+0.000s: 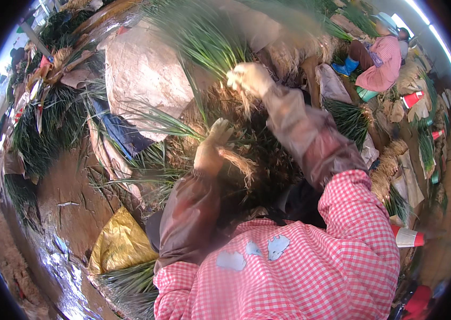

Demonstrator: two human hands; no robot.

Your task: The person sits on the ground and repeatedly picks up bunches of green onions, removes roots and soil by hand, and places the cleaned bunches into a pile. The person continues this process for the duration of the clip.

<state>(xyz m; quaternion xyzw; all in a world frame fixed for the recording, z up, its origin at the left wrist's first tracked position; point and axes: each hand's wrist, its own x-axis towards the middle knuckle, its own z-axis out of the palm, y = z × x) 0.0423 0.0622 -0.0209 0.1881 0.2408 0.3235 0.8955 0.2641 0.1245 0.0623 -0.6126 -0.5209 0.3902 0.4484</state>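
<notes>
My left hand (211, 149), in a pale glove, is closed round a small bunch of long-leaved green seedlings (169, 124); the leaves point to the left and the tan roots (241, 161) stick out on the right. Higher up, my right hand (251, 78), gloved too, grips a larger bunch of green seedlings (209, 48). Its leaves fan up and to the left, partly blurred, and roots hang below the fist. Loose roots and plants lie in shade beneath both hands. A dirt-stained pale sheet (145, 76) lies just beyond them.
A yellow sack (119, 244) stands at lower left on wet brown ground (71, 200). Heaps of green plants (45, 132) lie at left, others (349, 124) at right. A co-worker (381, 60) in a checked top sits at upper right. Red-and-white cones (411, 99) stand at right.
</notes>
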